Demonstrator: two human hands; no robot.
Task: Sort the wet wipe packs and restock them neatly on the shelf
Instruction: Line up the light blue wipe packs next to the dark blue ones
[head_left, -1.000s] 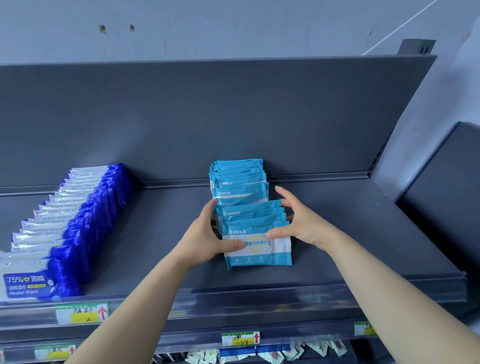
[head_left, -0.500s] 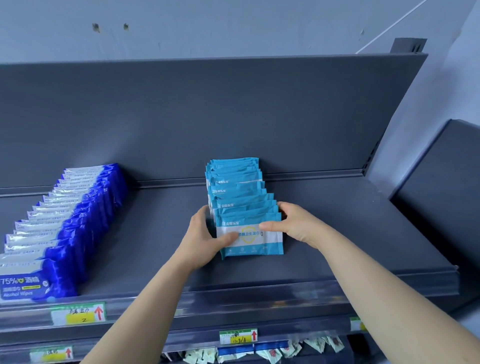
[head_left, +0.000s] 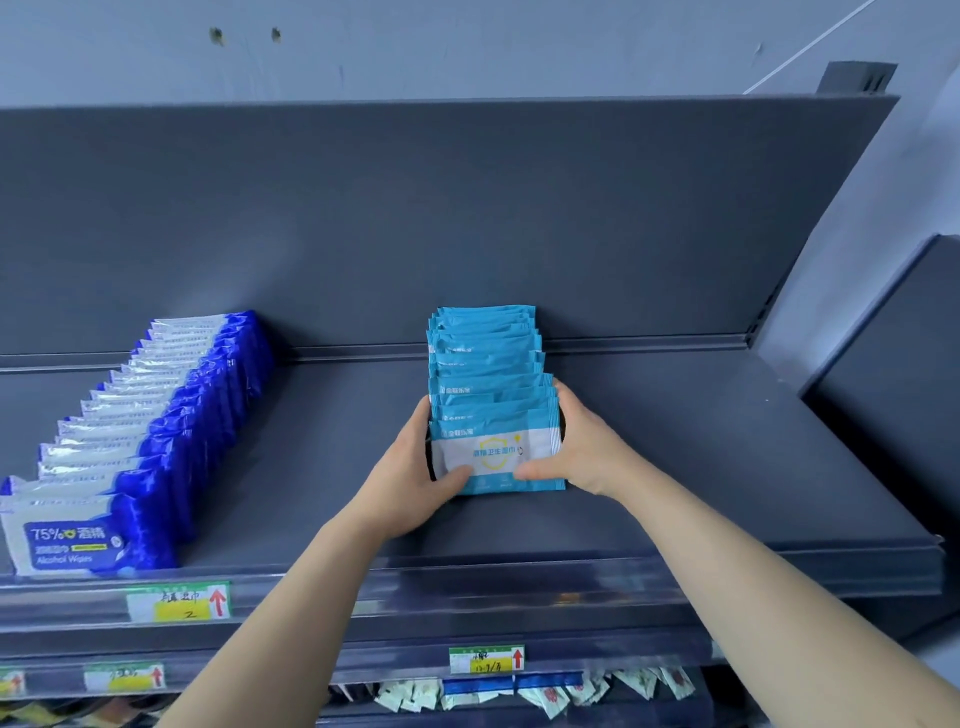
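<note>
Fingers (head_left: 566, 400) of our right hand (head_left: 587, 452) curl round the right edge of the teal wipe packs (head_left: 485, 374), with the thumb pressed on the face of the front pack (head_left: 496, 457). Our left hand (head_left: 410, 473) mirrors this on the left edge. Each hand is closed on the near end of the row, so we judge that we are squaring it up and pressing it back.

We work on the dark shelf (head_left: 675, 467), which slopes up to a back panel. The row of blue alcohol wipe packs (head_left: 171, 426) stands at its left end, well apart from ours, one kind to each lane. Our teal packs stand on edge mid-shelf, overlapping from the back rail forward, faces toward us so the print reads. A few stick out to the right, so we think more nudging is needed. The price label (head_left: 176, 603) sits on the front rail below the blue row.
</note>
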